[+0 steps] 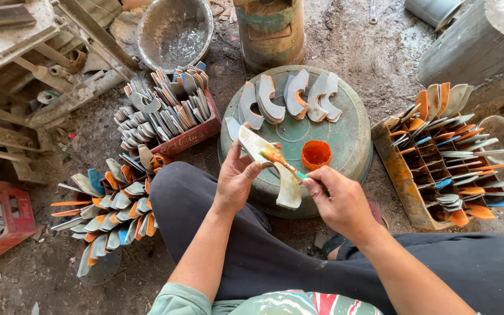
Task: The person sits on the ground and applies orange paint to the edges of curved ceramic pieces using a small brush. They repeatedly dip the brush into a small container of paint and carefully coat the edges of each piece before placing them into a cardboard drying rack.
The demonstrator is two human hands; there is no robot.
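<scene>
Left hand (235, 175) is closed on a curved pale blade (266, 163), held above the upturned green basin (345, 146). Right hand (339, 198) pinches a small brush (281, 162), bristles touching the blade. Orange paint cup (316, 154) stands just beside, on the basin.

orange paint cup (316, 154) on a green upturned basin (351, 140) (grey curved blades (290, 96) too).

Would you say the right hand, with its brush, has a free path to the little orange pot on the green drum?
Probably yes: the orange pot stands open just beyond the right hand, with nothing between them; the curved blade lies off to its left.
</scene>
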